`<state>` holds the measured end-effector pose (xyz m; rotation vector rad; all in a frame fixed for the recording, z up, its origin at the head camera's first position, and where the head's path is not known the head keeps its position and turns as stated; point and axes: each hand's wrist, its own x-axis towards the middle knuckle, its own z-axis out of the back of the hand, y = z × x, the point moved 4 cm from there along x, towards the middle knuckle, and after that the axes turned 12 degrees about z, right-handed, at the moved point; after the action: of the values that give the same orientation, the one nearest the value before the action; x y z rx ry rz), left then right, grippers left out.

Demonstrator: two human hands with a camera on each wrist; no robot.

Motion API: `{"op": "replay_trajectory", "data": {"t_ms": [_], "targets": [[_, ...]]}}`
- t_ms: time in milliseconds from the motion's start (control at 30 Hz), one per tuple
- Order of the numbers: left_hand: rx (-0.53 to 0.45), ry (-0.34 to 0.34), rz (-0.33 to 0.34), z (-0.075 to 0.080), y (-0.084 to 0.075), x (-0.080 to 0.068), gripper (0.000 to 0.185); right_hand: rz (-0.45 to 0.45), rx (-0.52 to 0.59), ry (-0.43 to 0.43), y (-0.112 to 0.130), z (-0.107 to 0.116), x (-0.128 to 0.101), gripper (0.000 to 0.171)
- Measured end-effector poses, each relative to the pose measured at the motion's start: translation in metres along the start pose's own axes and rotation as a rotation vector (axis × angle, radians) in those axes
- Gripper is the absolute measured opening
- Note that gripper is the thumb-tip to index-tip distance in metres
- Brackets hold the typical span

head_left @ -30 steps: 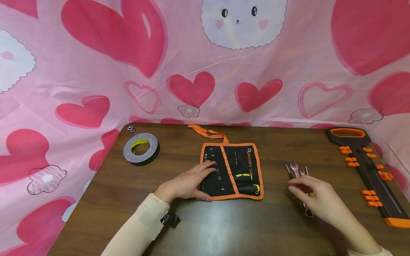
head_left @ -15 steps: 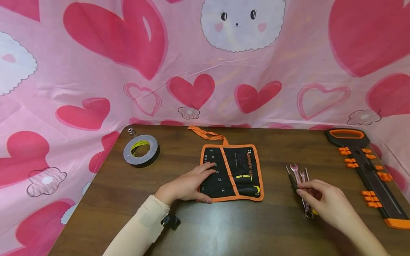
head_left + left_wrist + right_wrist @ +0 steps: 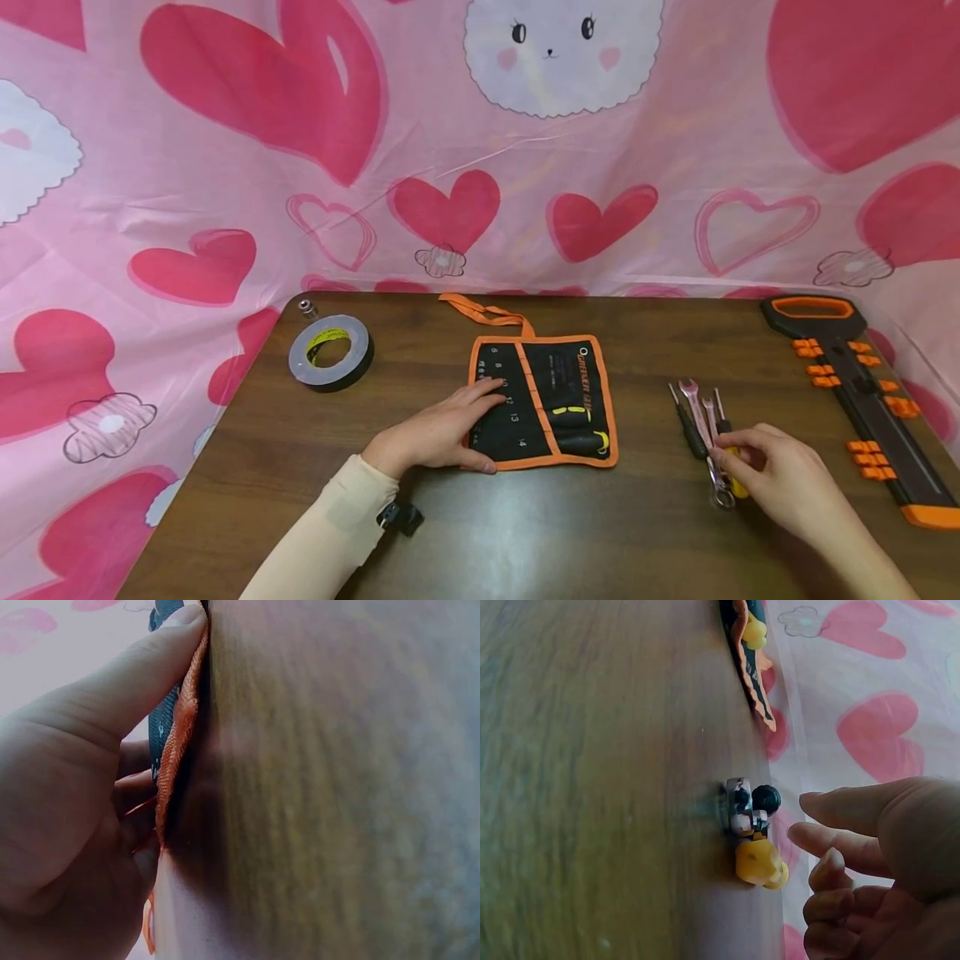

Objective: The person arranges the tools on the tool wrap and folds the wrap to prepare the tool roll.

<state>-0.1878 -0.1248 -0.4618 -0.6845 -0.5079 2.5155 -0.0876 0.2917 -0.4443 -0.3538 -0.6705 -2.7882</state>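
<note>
My left hand (image 3: 438, 429) lies with extended fingers on a black tool pouch (image 3: 566, 375) edged in orange. Numbers mark its left half, and dark handles with yellow accents show in its right half. In the left wrist view, the thumb rests along the pouch's orange edge (image 3: 180, 724). Over at the right, my right hand (image 3: 776, 475) hovers beside two pinkish metal wrenches (image 3: 697, 417), a black-handled screwdriver (image 3: 692, 433) and a yellow-handled screwdriver (image 3: 738, 485). The right wrist view shows a gap between my fingertips (image 3: 810, 802) and the yellow handle (image 3: 757, 861).
A tape roll (image 3: 360, 367) and a small metal socket (image 3: 308, 308) occupy the table's far left. Along the right edge lies a long black rack (image 3: 870, 400) with orange clips. A pink heart-patterned cloth (image 3: 525, 150) hangs behind the table. An orange strap (image 3: 483, 311) trails from the pouch.
My right hand has shifted right from the black-handled screwdriver to near the yellow-handled one, exposing more of the tools. The black-handled screwdriver has moved slightly. My left hand has stayed put.
</note>
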Motion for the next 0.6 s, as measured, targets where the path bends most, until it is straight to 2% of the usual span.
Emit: {"op": "replay_trajectory", "data": {"t_ms": [333, 600], "targets": [[0.003, -0.004, -0.010, -0.0004, 0.0003, 0.0000, 0.098, -0.046, -0.008, 0.122, -0.0068, -0.0062, 0.0023, 0.013], [0.004, -0.003, -0.007, 0.0000, -0.0012, -0.0009, 0.099, -0.063, -0.026, 0.142, -0.0083, -0.0082, 0.0006, 0.016]]}}
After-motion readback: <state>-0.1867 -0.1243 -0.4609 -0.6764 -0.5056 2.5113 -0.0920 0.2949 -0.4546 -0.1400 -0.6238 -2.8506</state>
